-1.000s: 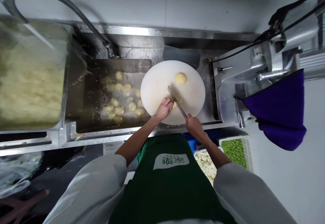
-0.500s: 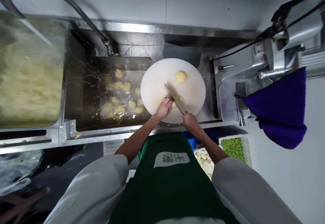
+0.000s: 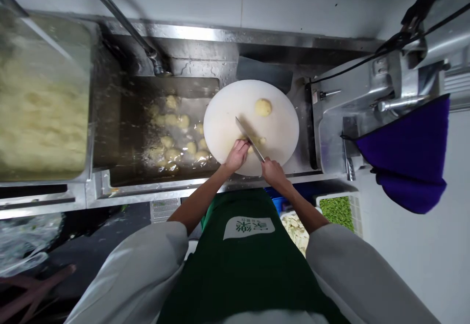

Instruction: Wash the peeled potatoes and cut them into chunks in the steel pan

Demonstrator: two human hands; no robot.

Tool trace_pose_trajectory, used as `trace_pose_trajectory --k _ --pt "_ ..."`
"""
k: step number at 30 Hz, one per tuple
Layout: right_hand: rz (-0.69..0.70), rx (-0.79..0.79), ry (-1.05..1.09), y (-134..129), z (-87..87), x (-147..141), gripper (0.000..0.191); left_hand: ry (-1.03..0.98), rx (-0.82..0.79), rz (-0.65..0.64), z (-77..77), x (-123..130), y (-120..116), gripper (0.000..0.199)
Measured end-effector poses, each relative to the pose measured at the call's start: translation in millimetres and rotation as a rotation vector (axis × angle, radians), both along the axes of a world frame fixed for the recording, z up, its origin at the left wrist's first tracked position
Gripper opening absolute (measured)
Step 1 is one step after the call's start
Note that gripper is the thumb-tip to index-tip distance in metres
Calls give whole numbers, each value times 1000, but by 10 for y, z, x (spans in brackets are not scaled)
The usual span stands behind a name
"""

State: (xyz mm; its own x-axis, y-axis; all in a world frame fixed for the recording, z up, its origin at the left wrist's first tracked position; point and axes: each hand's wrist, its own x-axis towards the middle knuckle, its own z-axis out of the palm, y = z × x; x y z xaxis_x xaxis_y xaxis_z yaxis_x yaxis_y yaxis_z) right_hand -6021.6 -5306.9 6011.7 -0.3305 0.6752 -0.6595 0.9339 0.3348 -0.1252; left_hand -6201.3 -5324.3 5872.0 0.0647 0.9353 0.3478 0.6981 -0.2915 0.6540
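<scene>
My right hand (image 3: 273, 172) is wrapped round the handle of a kitchen knife (image 3: 249, 139), whose blade slants up and to the left over a round white cutting board (image 3: 222, 113). Just left of the blade, my left hand (image 3: 237, 154) has its fingers curled on a peeled potato that they mostly hide. Small pale potato pieces (image 3: 262, 141) lie at the blade's right side. Farther back on the board rests a whole peeled potato (image 3: 263, 107), touched by neither hand.
Left of the board, a sink basin (image 3: 128, 167) holds water and several peeled potatoes (image 3: 172, 154). A metal tub (image 3: 90, 118) of pale food in water stands far left, under a running faucet (image 3: 121, 18). At right are a metal machine (image 3: 367, 81) and a purple cloth (image 3: 407, 152).
The knife's tip has shifted slightly left and its handle hand has moved a little the same way. My left hand stays beside the blade. The whole view has shifted slightly.
</scene>
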Motion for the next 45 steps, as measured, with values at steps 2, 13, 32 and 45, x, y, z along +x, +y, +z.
trace_pose_trajectory --k 2,13,32,45 --pt "-3 7 5 4 -10 -12 36 -1 -11 4 -19 -3 -13 32" --pt "-3 19 40 -7 -28 -69 36 27 10 28 -14 -13 -53 31" --pt "-8 8 39 -27 -12 -183 36 13 7 36 -54 -54 -115 29" --pt "-19 -10 26 -57 13 -206 38 12 -26 64 -52 -67 -142 31"
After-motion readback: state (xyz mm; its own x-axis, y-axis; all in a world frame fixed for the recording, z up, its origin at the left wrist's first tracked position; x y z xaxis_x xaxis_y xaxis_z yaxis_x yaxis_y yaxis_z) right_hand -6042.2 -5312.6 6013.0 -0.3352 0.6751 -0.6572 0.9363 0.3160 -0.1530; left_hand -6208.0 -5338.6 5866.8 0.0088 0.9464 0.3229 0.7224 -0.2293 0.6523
